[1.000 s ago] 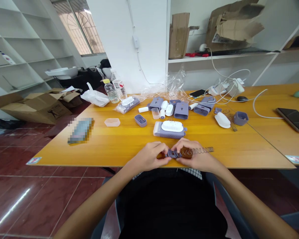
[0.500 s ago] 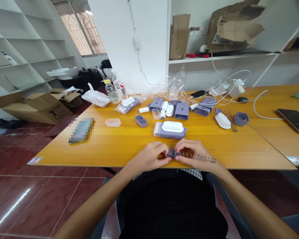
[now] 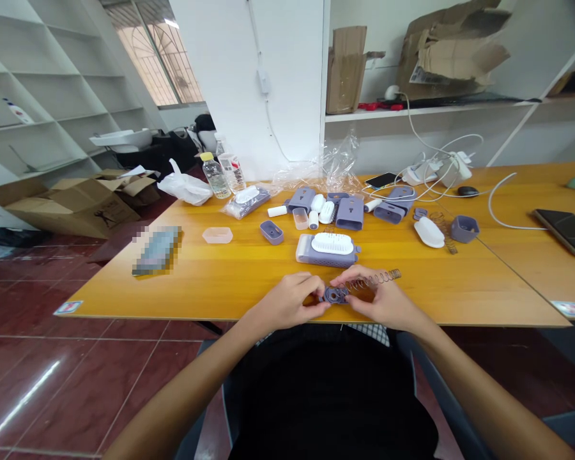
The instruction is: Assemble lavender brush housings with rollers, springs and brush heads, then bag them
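My left hand (image 3: 290,300) and my right hand (image 3: 376,297) meet at the near edge of the wooden table (image 3: 230,275). Together they pinch a small round purple plastic piece (image 3: 334,295) between their fingertips. A long metal coil spring (image 3: 374,280) runs from that piece up and to the right, past my right hand's fingers, its free end lifted over the table. Just beyond my hands lies a purple case with a white brush top (image 3: 326,248).
Several purple and white plastic parts (image 3: 349,213) lie across the table's middle, with a loose spring (image 3: 443,230), white cables (image 3: 441,169), a phone (image 3: 566,231), water bottles (image 3: 215,176) and a clear lid (image 3: 216,235). Cardboard boxes (image 3: 71,204) sit on the red floor at left.
The spring's free end has swung from low on the table to raised and pointing up-right. My right hand has shifted slightly at the purple piece; the left has stayed.
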`<state>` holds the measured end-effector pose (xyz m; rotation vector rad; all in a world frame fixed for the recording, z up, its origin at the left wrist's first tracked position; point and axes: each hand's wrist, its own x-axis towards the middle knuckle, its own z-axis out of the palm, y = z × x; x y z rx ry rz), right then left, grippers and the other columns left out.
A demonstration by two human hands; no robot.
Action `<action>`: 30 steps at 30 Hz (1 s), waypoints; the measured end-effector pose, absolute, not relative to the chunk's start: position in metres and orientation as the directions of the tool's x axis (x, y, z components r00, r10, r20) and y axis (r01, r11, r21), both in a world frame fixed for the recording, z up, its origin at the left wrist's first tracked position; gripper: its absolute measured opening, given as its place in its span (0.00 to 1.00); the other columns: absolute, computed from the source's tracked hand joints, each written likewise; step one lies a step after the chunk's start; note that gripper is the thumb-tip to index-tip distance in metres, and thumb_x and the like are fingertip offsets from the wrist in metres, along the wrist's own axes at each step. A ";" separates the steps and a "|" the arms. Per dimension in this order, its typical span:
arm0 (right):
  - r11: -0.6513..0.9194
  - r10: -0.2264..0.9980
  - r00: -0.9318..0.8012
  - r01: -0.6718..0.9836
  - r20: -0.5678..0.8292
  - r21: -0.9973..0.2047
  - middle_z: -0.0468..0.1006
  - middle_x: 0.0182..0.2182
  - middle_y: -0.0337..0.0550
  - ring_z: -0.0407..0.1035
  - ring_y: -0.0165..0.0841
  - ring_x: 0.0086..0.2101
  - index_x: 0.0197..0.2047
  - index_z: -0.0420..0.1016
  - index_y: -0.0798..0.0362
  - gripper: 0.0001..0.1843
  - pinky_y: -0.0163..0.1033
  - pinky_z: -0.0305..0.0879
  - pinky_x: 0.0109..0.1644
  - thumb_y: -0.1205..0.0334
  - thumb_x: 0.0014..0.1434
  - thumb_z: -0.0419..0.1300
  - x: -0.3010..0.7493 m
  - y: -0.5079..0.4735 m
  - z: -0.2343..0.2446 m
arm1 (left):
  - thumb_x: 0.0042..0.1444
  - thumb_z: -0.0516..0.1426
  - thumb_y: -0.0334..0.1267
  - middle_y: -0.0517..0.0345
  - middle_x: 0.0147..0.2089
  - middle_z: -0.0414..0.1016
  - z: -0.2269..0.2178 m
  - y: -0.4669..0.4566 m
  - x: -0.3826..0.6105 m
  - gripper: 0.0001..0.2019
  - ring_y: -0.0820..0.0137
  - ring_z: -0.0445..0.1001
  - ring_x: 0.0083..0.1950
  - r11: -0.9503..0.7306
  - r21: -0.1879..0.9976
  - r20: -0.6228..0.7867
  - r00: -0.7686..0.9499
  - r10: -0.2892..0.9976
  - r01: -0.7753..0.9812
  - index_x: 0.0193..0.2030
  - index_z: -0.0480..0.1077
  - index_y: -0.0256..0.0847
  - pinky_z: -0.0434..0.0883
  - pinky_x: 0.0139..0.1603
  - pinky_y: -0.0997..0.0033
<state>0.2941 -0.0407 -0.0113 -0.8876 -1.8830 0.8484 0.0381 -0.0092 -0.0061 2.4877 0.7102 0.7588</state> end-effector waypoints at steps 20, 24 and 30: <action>0.496 0.838 -0.396 0.262 0.376 -0.828 0.85 0.45 0.43 0.82 0.40 0.46 0.50 0.78 0.45 0.13 0.50 0.81 0.53 0.68 0.62 0.67 0.290 -0.040 -0.011 | 0.68 0.64 0.40 0.55 0.43 0.82 -0.009 -0.008 0.038 0.08 0.66 0.81 0.44 -0.773 0.546 0.391 0.718 0.576 0.323 0.40 0.70 0.43 0.75 0.48 0.66; 0.518 0.830 -0.382 0.260 0.406 -0.815 0.85 0.46 0.44 0.82 0.40 0.47 0.52 0.76 0.45 0.16 0.49 0.81 0.54 0.69 0.62 0.66 0.289 -0.041 -0.013 | 0.68 0.64 0.40 0.55 0.43 0.82 -0.009 -0.008 0.038 0.08 0.66 0.81 0.44 -0.782 0.539 0.398 0.722 0.565 0.315 0.40 0.70 0.43 0.75 0.47 0.67; 0.558 0.812 -0.386 0.289 0.439 -0.778 0.84 0.46 0.44 0.82 0.39 0.46 0.52 0.77 0.46 0.15 0.47 0.79 0.54 0.69 0.63 0.65 0.288 -0.042 -0.013 | 0.68 0.63 0.39 0.56 0.43 0.81 -0.008 -0.008 0.039 0.07 0.67 0.80 0.43 -0.790 0.526 0.405 0.723 0.560 0.317 0.41 0.70 0.43 0.74 0.47 0.68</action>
